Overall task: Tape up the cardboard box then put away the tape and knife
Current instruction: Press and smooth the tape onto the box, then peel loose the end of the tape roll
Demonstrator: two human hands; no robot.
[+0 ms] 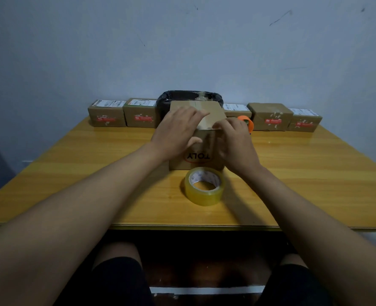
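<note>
A brown cardboard box (206, 111) with an upside-down "TOLY" print stands mid-table, a strip of clear tape across its closed top. My left hand (178, 131) lies flat over the top's left and front edge. My right hand (235, 140) presses its fingertips on the tape where it folds over the front rim. A roll of clear yellowish tape (204, 186) lies flat on the table just in front of the box, untouched. An orange object (246, 121), partly hidden behind my right hand, sits right of the box; I cannot tell whether it is the knife.
The yellow wooden table (304, 173) has a row of small taped cartons along its far edge, some at the left (123, 113) and others at the right (270, 117). A bin lined with a black bag (189, 97) stands behind the box. My knees show below the table's front edge.
</note>
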